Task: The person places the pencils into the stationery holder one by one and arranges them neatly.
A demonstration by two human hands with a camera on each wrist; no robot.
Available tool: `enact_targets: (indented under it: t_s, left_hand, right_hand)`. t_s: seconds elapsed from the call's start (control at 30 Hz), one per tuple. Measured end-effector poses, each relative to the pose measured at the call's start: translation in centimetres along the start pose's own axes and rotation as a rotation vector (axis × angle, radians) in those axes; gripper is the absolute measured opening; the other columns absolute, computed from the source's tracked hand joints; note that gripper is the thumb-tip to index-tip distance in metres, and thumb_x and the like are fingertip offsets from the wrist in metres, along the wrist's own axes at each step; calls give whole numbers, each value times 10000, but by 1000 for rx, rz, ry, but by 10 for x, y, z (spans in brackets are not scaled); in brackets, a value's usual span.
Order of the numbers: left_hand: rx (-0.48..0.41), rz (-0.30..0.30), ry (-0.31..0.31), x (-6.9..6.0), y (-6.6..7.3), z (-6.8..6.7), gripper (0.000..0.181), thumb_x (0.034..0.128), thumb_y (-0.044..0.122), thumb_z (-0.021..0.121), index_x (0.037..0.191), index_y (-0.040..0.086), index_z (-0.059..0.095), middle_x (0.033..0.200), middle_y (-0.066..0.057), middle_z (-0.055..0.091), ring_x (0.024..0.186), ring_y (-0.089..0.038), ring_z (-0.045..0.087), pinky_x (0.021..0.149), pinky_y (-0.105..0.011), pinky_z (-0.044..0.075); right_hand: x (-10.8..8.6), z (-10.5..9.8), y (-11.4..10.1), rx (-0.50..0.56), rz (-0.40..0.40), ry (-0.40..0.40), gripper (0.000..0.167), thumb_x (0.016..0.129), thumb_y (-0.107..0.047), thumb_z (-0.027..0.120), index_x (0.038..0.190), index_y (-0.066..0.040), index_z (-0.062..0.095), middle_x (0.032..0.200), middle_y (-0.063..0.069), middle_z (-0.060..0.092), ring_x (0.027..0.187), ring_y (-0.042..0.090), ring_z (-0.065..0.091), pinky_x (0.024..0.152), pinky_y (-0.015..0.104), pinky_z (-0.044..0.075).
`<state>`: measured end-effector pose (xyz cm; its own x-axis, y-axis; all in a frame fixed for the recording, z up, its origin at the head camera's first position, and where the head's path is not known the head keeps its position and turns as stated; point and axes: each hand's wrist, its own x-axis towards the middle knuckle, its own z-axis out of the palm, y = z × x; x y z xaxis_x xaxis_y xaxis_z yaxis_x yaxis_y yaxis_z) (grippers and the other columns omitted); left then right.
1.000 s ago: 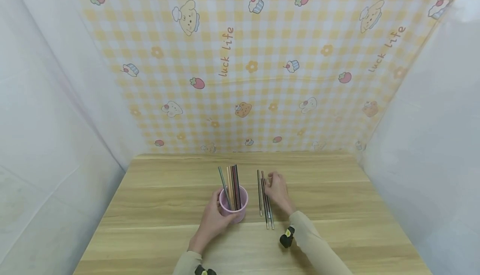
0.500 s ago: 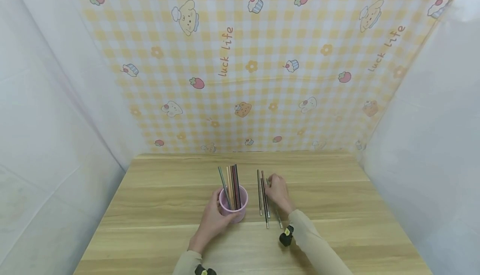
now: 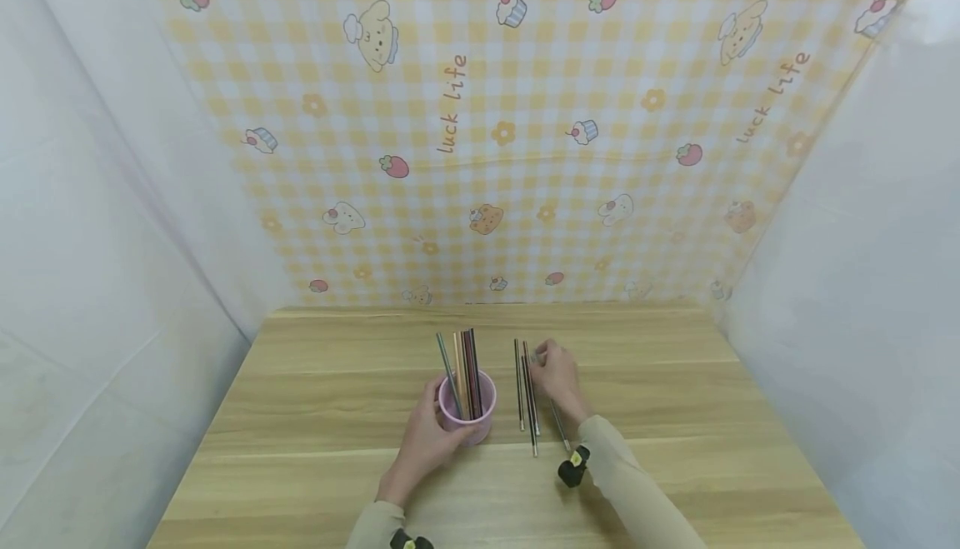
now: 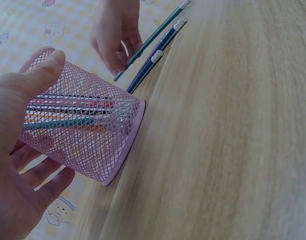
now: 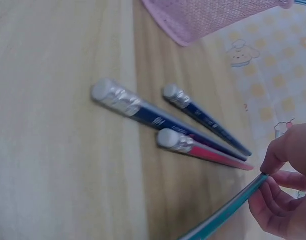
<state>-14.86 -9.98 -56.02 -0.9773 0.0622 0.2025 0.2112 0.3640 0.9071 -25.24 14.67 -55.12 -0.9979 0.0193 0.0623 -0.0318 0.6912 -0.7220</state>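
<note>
Right hand (image 3: 557,376) pinched a green pencil (image 5: 220,217) between thumb and fingers near one end; the shaft slanted back toward the right sleeve (image 3: 637,482). Whether the pencil touched the table (image 3: 300,432) could not be told.

Just left of that hand, two dark blue pencils (image 5: 165,121) and a red pencil (image 5: 210,154) lay close together on the table, white erasers in silver ferrules at their near ends. Small pale lettering on the dark blue barrels was too blurred to read.

Further left, the left hand (image 3: 429,436) gripped a pink mesh cup (image 4: 87,150), thumb on one side and fingers on the other. The cup stood upright on the table and held several pencils (image 3: 465,374), among them teal, orange, red and dark ones, the teal leaning left.

Each wrist bore a black device (image 3: 573,467) with a yellow mark. Behind the table hung a yellow-and-white checked cloth (image 3: 555,74), printed with strawberries, cupcakes, flowers and animals. Its lettering read "luck life", visible twice. White panels (image 3: 855,299) flanked both sides.
</note>
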Motion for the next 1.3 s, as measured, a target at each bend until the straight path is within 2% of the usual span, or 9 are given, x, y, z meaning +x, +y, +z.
enact_targets:
  t_s: [0.13,0.43,0.67,0.9,1.0,1.17,1.3]
  left_hand:
    - [-8,5,-1,0,0,0,935,680,303,946,1444,122,438,1368,-171,588,1267,-369,585,1058,-547,524]
    - [-12,7,-5,-1,1,-1,927,683,296,942,1444,129,439,1368,-167,590,1265,-372,585,1047,-562,528]
    - [-6,5,0,-1,0,-1,924,684,301,942,1441,125,441,1357,-162,599,1255,-366,591,1040,-565,531]
    - [-4,-2,-5,-2,0,-1,930,693,314,938,1451,128,432,1367,-164,592,1258,-368,593,1026,-545,547]
    - [-3,0,-6,-1,0,-1,931,697,314,937,1454,131,429,1368,-162,589,1259,-366,593,1025,-536,550]
    - [6,7,-7,-1,-2,0,928,703,307,935,1457,133,423,1372,-153,583,1258,-359,596,1023,-509,558]
    - [0,5,-6,-1,-1,0,934,693,292,941,1456,131,427,1373,-157,583,1259,-361,594,1033,-520,549]
  right_hand:
    - [0,-4,-4,49,-19,23,274,892,-64,681,1134,42,612,921,165,698,711,207,665,559,275,578]
    - [-2,-16,-24,111,-103,137,304,825,-7,618,1121,55,656,865,162,710,748,275,705,590,313,610]
    - [-2,-26,-40,138,-169,201,294,839,6,621,1126,59,654,897,181,710,759,272,703,648,344,629]
    - [-5,-35,-58,211,-176,235,317,868,-17,611,1181,28,643,966,172,686,842,302,694,722,399,633]
    - [-7,-38,-67,223,-218,267,313,880,-15,602,1189,24,634,979,177,682,856,312,694,710,368,637]
    - [-11,-43,-85,302,-296,321,297,883,13,611,1180,26,624,963,189,674,838,321,693,667,214,600]
    - [-13,-46,-98,341,-336,352,308,882,32,611,1190,26,617,960,190,673,831,315,682,654,160,567]
